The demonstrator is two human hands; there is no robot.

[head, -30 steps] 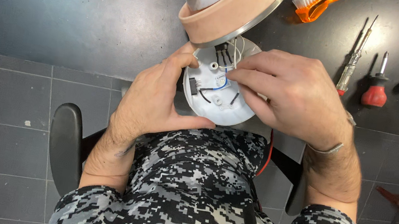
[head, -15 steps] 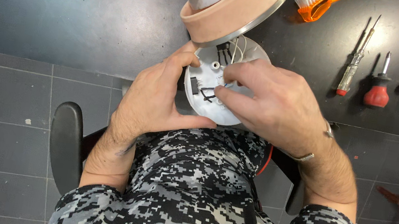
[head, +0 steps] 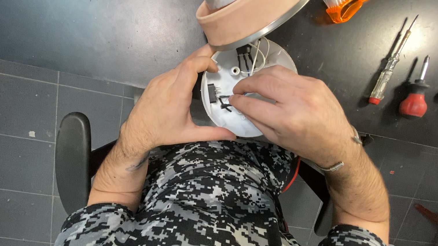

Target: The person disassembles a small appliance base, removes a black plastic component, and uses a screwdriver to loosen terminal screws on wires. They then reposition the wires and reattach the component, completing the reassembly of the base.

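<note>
a dark workbench (head: 72,12) stands over grey floor tiles. at its near edge lies the white round base (head: 235,93), opened, under a tilted beige housing (head: 248,10). the left hand (head: 165,111) grips the base rim; the right hand (head: 296,115) pinches a small black part (head: 225,103) inside. the thin wires (head: 252,58) above it may tear if the fingers pull hard. screwdrivers (head: 402,76) lie right of the base.

The round base (head: 235,93) is smooth white plastic (slightly glossy); above it, the housing (head: 252,8) has a metal rim; the worktop (head: 73,6) looks matt dark.
</note>
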